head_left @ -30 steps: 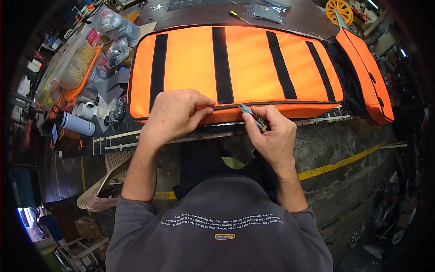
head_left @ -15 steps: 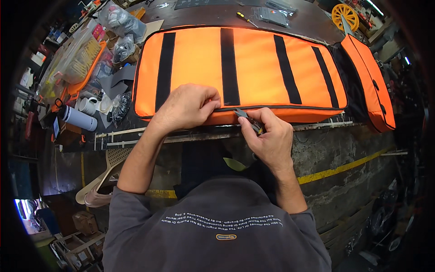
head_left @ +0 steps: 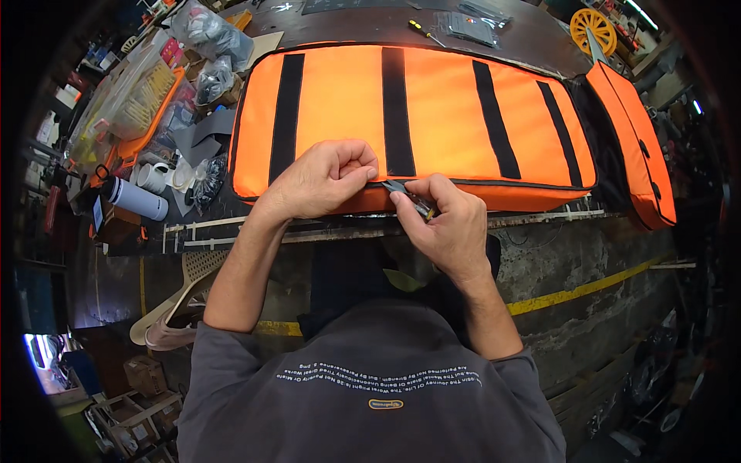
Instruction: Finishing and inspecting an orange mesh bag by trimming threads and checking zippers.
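Observation:
A long orange fabric bag (head_left: 340,92) lies across the table in front of me, with several black strips (head_left: 397,108) sewn over its top and black piping along its edge. My left hand (head_left: 320,181) rests on the near edge, thumb and fingers pinched together; whatever they pinch is too small to make out. Just to the right, my right hand (head_left: 451,224) is closed around small thread snips (head_left: 397,187). Their pointed blades lie at the piping, close to my left fingertips. The snips' handle is mostly hidden by my fingers.
An orange flap (head_left: 631,147) hangs off the bag's right end. Left on the table are a white bottle (head_left: 137,199), a mug (head_left: 152,177) and a clear bin (head_left: 143,92). A yellow-handled screwdriver (head_left: 421,29) lies behind the bag. A chair (head_left: 171,312) stands below left.
My right hand has moved left along the near edge, bringing the snips' blades closer to my left fingertips. My left hand stays pinched at nearly the same spot.

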A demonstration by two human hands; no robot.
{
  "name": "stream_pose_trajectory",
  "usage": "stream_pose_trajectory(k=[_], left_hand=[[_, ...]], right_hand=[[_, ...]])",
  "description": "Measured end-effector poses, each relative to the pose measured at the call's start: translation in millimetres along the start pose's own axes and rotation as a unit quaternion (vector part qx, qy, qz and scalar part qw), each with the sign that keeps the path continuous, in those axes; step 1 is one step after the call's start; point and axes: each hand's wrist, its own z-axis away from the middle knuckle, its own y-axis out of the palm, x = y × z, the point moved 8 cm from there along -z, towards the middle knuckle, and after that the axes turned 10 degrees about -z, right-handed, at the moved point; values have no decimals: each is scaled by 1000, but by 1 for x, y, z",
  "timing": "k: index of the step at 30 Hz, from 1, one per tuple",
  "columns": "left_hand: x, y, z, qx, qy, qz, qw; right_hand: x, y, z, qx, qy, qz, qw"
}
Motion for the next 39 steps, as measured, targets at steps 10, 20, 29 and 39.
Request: stream_pose_trajectory(k=[10, 20, 29, 39], left_hand=[[6, -1, -1, -1, 12, 12, 1000], [-6, -18, 14, -50, 2, 39, 998], [-17, -79, 92, -219, 112, 69, 967], [-20, -15, 37, -145, 12, -251, 957]], right_hand=[[2, 5, -1, 14, -3, -8, 1000], [3, 8, 2, 14, 11, 8, 1000], [-6, -21, 6, -22, 50, -35, 998], [3, 0, 4, 6, 27, -24, 999]])
